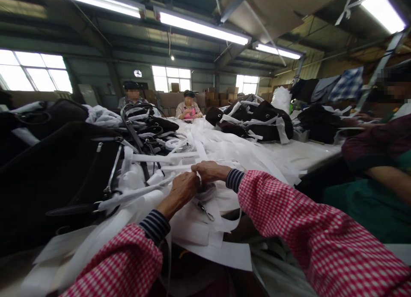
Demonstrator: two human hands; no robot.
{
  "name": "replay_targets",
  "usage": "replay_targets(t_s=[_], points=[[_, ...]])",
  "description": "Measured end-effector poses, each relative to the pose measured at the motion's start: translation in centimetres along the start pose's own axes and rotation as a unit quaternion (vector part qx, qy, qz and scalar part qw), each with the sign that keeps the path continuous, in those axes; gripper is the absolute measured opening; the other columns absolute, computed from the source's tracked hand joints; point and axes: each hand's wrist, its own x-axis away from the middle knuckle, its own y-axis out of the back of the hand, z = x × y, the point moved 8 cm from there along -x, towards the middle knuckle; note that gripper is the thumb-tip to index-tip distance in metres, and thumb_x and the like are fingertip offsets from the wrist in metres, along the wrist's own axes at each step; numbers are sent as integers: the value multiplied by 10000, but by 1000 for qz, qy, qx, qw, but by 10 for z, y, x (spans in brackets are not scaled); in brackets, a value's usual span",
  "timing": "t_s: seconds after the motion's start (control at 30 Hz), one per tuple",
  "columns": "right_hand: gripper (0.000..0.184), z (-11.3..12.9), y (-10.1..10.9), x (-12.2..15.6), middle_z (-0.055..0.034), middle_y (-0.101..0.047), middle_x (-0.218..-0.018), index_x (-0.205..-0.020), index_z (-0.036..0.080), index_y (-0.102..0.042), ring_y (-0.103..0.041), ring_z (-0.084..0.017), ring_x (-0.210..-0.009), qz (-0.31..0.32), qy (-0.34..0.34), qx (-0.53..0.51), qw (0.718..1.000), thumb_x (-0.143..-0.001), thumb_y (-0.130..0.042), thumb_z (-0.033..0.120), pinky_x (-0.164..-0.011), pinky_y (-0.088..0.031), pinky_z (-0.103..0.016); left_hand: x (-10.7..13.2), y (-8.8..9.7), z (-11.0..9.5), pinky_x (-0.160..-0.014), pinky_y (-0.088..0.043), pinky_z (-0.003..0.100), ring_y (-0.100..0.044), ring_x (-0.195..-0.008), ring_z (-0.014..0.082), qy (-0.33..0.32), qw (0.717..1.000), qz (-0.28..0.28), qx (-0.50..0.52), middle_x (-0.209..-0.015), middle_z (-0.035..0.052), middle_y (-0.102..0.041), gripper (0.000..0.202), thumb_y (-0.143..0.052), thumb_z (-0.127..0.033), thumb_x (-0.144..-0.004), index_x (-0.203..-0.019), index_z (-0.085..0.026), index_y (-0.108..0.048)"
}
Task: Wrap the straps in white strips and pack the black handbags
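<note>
- My left hand and my right hand meet in front of my chest, fingertips against fingertips, over the near part of the table.
- Both hands are closed in a pinch on the same white strip. Only a small piece of it shows between the fingers, so I cannot tell how much of it is inside each hand.
- The strip lies exactly between the two hands, so neither hand is really nearer. The left hand comes to it from below and from the left, the right hand from the right and a little farther from me.
- As far as I can see, its long axis goes across me, from left to right, along the line that joins my two hands.
- Just under the hands there is a small grey bundle. A metal clip hangs from it toward me, below the right hand and touching neither hand.
- The hands rest above a pile of white strips, which spreads away from me over the middle of the table.
- A big black bag lies to the left, near my left forearm but apart from the hand.
- Another person's arm is at my right side, well apart from my hands, and two persons sit at the far end.
</note>
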Motion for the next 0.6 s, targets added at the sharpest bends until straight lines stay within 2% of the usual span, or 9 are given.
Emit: replay_targets(t_s=[0.07, 0.2, 0.33, 0.4, 0.47, 0.53, 0.6], points=[[467, -3, 2, 8, -82, -761, -1115, -1256, 225, -699, -704, -230, -978, 9, 1, -22, 1000, -792, -739, 266, -711, -449, -246, 1, -2, 2, -773, -469, 362, -720, -948, 340, -19, 1000, 6, 1, -973, 172, -778, 205, -610, -178, -832, -890, -175, -807], [199, -6, 12, 25, -73, -772, -943, -968, 212, -798, -699, -234, -912, 23, -19, 2, 1000, -818, -671, 248, -684, -413, -259, 2, -4, 12, -775, -449, 326, -717, -940, 286, -49, 998, 7, 32, -976, 115, -790, 200, -624, -221, -859, -889, -214, -821], [255, -3, 21, 23, -102, -759, -917, -984, 171, -797, -669, -214, -829, 1, -37, -1, 999, -768, -662, 179, -654, -400, -259, 0, -7, 20, -748, -438, 305, -712, -895, 258, -62, 996, 2, 57, -957, 84, -795, 198, -639, -265, -862, -924, -229, -824], [259, -3, 15, 15, -79, -730, -822, -933, 139, -793, -627, -174, -725, 15, -45, -79, 996, -713, -657, 125, -609, -392, -242, 0, -9, 21, -751, -437, 305, -709, -912, 263, -65, 996, 0, 59, -983, 86, -793, 214, -622, -263, -871, -931, -229, -824], [204, -7, 0, 10, -24, -652, -663, -842, 116, -777, -560, -133, -607, 55, -60, -177, 981, -680, -653, 110, -550, -377, -223, 1, -10, 21, -763, -442, 307, -707, -942, 270, -65, 996, -2, 60, -1029, 91, -786, 238, -603, -266, -883, -959, -231, -826], [166, -11, -15, 9, 22, -564, -569, -810, 107, -760, -494, -105, -530, 86, -76, -238, 965, -700, -638, 132, -507, -359, -208, 2, -10, 21, -768, -449, 308, -704, -959, 272, -63, 996, -3, 62, -1067, 95, -776, 261, -591, -274, -893, -1003, -236, -825], [171, -16, -24, 13, 36, -538, -550, -827, 105, -759, -459, -93, -502, 79, -84, -262, 958, -735, -630, 169, -485, -342, -201, 3, -10, 20, -769, -456, 307, -704, -954, 270, -58, 996, -2, 64, -1060, 98, -773, 268, -586, -273, -896, -1016, -239, -824]])
